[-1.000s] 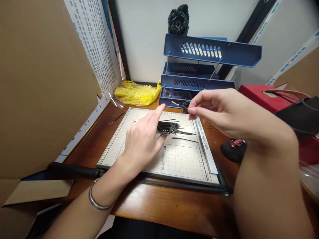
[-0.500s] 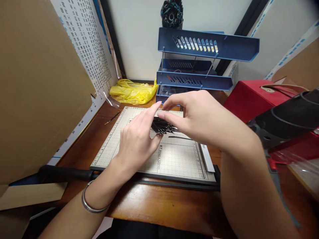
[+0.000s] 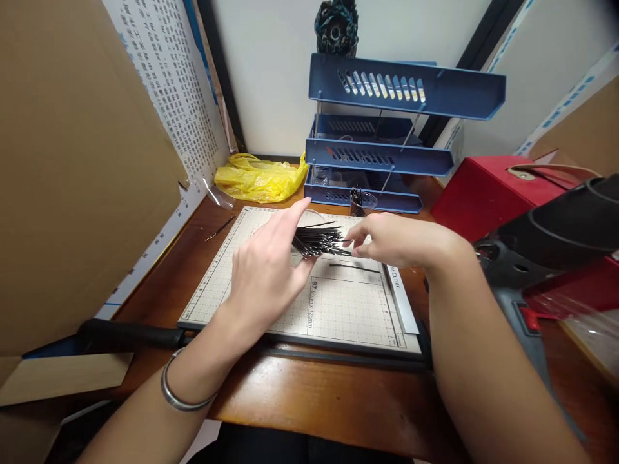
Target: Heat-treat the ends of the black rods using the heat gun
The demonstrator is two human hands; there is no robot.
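My left hand is wrapped round a bundle of thin black sticks with pale, shiny ends, held over a paper cutter's board. One stick lies askew along the top of the bundle. At its right end, my right hand has thumb and fingers pinched at the tip of a thin black stick. A single loose black stick rests on the gridded board just below. Behind my right hand stands a clear cup with dark sticks in it.
A blue tiered tray rack stands at the back, beside a yellow plastic bag. On the right are a red box and a black and grey power tool. The cutter's black handle sticks out left.
My right hand has moved right and slightly down, from above the bundle to its right-hand ends. The clear cup has come into sight. My left hand keeps its hold.
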